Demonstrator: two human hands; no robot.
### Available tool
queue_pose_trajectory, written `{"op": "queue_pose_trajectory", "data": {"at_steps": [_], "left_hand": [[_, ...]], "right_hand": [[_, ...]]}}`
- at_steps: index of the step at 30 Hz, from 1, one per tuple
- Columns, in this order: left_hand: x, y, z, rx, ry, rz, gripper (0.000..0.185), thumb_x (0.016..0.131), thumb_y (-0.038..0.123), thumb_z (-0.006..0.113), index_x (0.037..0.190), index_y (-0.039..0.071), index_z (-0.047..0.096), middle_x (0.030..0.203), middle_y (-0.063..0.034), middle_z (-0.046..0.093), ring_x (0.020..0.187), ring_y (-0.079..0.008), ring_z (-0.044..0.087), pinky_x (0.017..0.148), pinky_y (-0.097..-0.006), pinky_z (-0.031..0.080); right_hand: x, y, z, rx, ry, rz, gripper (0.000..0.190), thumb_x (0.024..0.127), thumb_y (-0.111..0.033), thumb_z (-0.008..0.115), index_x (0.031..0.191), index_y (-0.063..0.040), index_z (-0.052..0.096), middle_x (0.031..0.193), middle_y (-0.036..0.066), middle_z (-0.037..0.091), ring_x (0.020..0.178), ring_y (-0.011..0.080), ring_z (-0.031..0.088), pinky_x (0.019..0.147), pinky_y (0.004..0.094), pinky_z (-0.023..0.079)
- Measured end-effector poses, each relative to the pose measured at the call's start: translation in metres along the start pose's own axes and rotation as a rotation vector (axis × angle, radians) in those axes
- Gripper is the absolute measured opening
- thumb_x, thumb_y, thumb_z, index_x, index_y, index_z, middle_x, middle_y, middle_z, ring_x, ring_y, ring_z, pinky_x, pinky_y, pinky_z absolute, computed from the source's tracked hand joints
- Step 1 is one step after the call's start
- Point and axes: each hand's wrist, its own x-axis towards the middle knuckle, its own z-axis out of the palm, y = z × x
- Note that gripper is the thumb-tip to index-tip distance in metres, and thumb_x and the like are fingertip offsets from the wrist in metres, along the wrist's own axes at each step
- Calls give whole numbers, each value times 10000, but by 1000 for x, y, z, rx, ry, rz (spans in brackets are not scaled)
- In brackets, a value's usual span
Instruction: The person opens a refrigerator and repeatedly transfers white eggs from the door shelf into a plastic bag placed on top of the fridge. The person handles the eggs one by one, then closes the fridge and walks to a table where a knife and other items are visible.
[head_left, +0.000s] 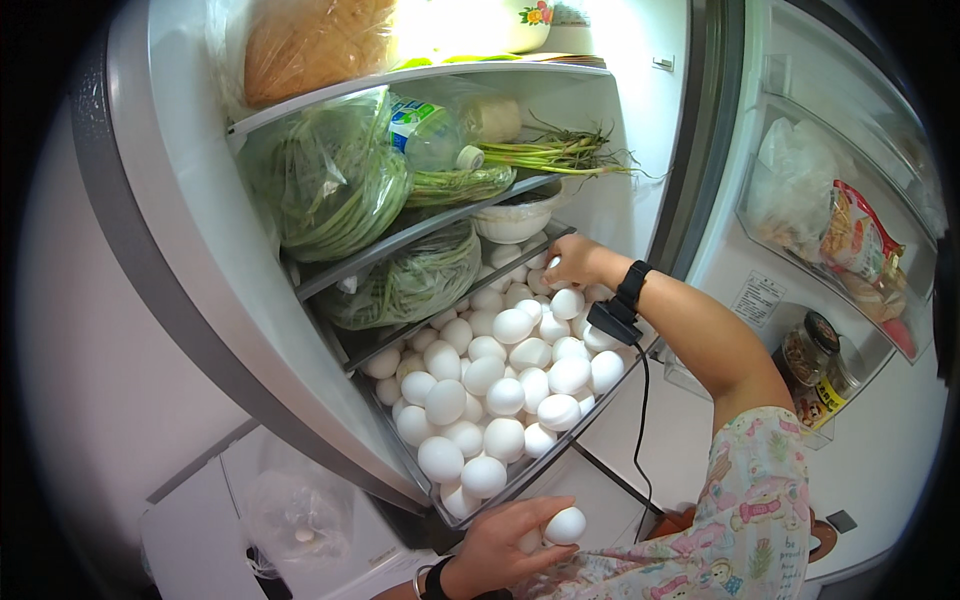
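A clear refrigerator drawer, pulled out, is heaped with white eggs (505, 396). My right hand (574, 261) is at the drawer's back right corner, its fingers closed around a white egg (555, 264). A black strap with a cabled device (615, 322) sits on that wrist. In front of the drawer's near edge, my left hand (510, 540) holds a white egg (565, 526) between thumb and fingers, with another egg (529, 541) partly hidden in the palm.
Above the drawer, glass shelves hold bagged green vegetables (330, 180), a plastic bottle (435, 135), green stalks (555, 154) and a white bowl (517, 217). The open refrigerator door (697, 330) at right carries jars (806, 349) and packets. A clear plastic bag (300, 517) lies lower left.
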Motion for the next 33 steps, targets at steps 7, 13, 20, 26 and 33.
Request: {"op": "queue_pose_trajectory", "data": {"at_steps": [7,13,20,26,33], "left_hand": [[1,4,2,-2,22,-13,516,765,181,892,1230,54,710,1154,-110,744,1008,-237,724,887,-323,561],[4,17,-4,32,15,-49,514,753,180,900,1216,56,716,1103,-121,750,957,-236,731,862,-316,564],[6,64,-29,40,-10,90,494,773,159,870,1222,48,698,1109,-156,730,994,-305,718,834,-365,554],[23,109,-44,116,17,-19,435,794,180,860,1185,53,720,1047,-151,745,959,-271,720,826,-357,554],[75,142,-65,373,179,-151,428,762,205,857,1134,33,733,927,-144,747,807,-232,727,752,-328,550]], "right_hand": [[1,-9,8,-128,-10,-170,529,738,-265,783,1178,21,718,1077,242,730,962,369,713,875,400,562],[3,-3,11,-162,99,-162,437,725,-152,806,1109,31,708,1025,242,731,980,352,714,838,393,564],[-10,-4,11,39,212,-113,255,715,-103,758,920,39,706,917,251,724,903,395,716,787,421,568],[-13,-5,14,141,237,-222,200,774,-13,659,956,-22,741,966,194,742,917,352,719,794,401,565],[-17,-2,9,159,166,-317,299,820,20,584,1042,-47,774,1031,199,738,938,351,713,821,397,565]]}}
